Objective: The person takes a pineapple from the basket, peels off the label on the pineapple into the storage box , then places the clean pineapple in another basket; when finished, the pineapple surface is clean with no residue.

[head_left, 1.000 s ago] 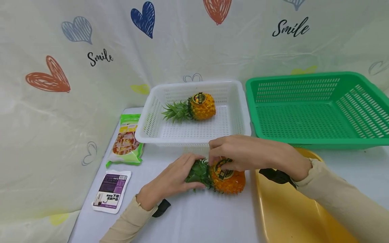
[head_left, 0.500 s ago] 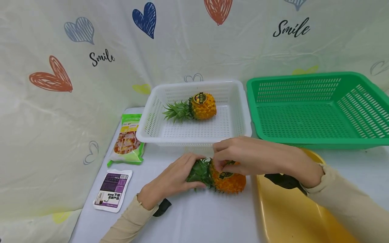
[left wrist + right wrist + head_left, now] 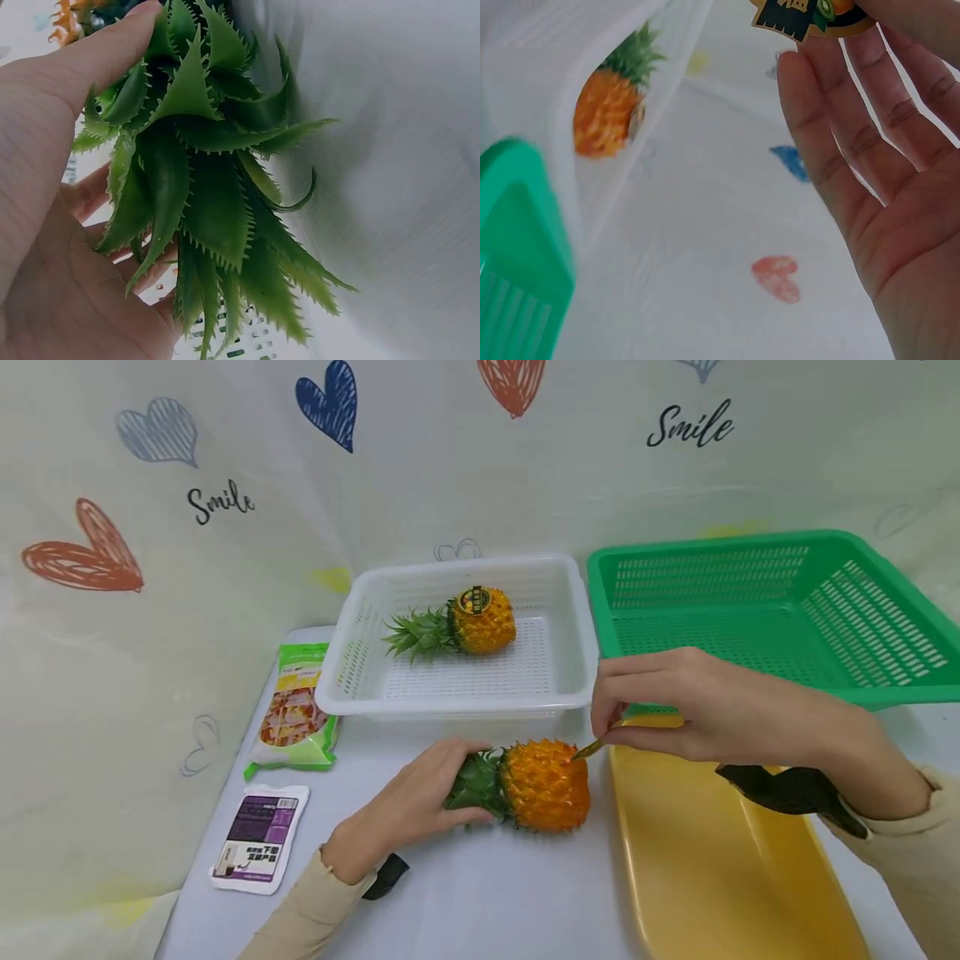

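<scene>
Nearest me, I find white table covering (image 3: 525,893) between the left sleeve (image 3: 303,914) and the yellow tray (image 3: 697,852); I judge this the widest room for shifting the fruit.

The left hand (image 3: 412,797) grips the leafy crown (image 3: 214,187) of a pineapple (image 3: 547,785), thumb on the near side, other fingers curled round behind. The pineapple lies on its side on the table, crown to the left, base towards the tray's left rim, near but apart. I judge the crown hold serves to steady the fruit and leave its spiny orange body exposed to the other hand.

The right hand (image 3: 675,702), over the tray's far end, pinches a gold-edged black label (image 3: 791,21) by thumb and fingertips. I read this as taking the label off; whether its tip touches the skin I cannot tell. In the right wrist view the remaining fingers are extended, gaps between them.

Left of the left hand lie a purple-and-white pouch (image 3: 260,839) and, beyond it, a green-edged food bag (image 3: 296,710).

Behind the pineapple, a narrow table strip separates it from the white perforated basket (image 3: 450,706), which contains a second pineapple (image 3: 483,622), labelled. The green perforated basket (image 3: 720,627) stands right of it; its near rim passes close behind the right hand, limiting movement there. A heart-printed backdrop (image 3: 225,610) closes the far side.
</scene>
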Demonstrator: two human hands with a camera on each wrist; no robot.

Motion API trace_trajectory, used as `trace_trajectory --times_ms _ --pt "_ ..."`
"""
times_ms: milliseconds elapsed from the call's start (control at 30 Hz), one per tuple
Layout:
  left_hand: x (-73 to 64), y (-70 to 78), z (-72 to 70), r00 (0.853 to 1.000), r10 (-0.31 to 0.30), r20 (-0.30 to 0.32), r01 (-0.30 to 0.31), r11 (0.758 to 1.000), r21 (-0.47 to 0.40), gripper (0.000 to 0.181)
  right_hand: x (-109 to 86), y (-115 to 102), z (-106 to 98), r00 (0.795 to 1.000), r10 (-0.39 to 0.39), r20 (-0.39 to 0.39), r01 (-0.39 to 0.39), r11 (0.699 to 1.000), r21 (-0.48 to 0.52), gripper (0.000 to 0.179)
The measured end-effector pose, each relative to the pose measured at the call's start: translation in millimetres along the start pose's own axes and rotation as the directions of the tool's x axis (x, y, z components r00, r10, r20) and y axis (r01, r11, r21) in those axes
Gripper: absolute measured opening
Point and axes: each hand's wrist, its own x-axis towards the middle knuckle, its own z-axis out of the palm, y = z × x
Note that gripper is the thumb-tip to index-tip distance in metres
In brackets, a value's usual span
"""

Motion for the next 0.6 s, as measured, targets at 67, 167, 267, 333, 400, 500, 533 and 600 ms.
trace_trajectory --times_ms 67,167,267,333,400,500,533,600 --pt "0.5 1.7 0.8 1.0 -0.014 0.004 0.014 1.0 -0.022 0.082 -9.7 -1.4 -7.6 1.0 0.027 -0.011 -0.027 1.0 0.004 0.026" --pt "-9.3 -0.3 -3.4 0.998 -0.057 -0.015 0.057 0.998 -0.022 0.082 -12.6 4.9 -8.5 0.998 0.057 0.007 -0.057 0.998 0.019 0.026" --pt "-18.9 -3.5 -7.0 0.996 -0.081 -0.048 0.081 0.997 -0.001 0.082 -12.8 13.3 -3.9 0.99 0.122 0.074 -0.127 0.99 0.059 0.027" --pt "-20.8 -4.1 -7.5 0.995 -0.072 -0.063 0.072 0.997 0.01 0.083 -16.9 16.7 -0.2 0.973 0.191 0.132 -0.202 0.977 0.072 0.023" --pt "-18.8 -3.9 -6.6 0.997 -0.053 -0.065 0.054 0.998 0.014 0.083 -24.5 18.6 4.1 0.945 0.268 0.184 -0.285 0.956 0.067 0.021" --pt "-10.5 -1.6 -3.9 0.999 -0.022 -0.047 0.022 1.0 -0.003 0.083 -39.5 20.0 12.5 0.893 0.374 0.25 -0.394 0.919 0.034 0.022" --pt "-7.3 -0.6 -2.7 0.999 -0.013 -0.037 0.013 1.0 -0.01 0.082 -44.9 20.3 16.1 0.877 0.401 0.264 -0.421 0.907 0.025 0.024" --pt "-1.3 1.2 -0.1 1.0 0.001 -0.02 -0.002 1.0 -0.028 0.082 -55.4 22.1 24.8 0.861 0.424 0.282 -0.446 0.895 0.015 0.028"
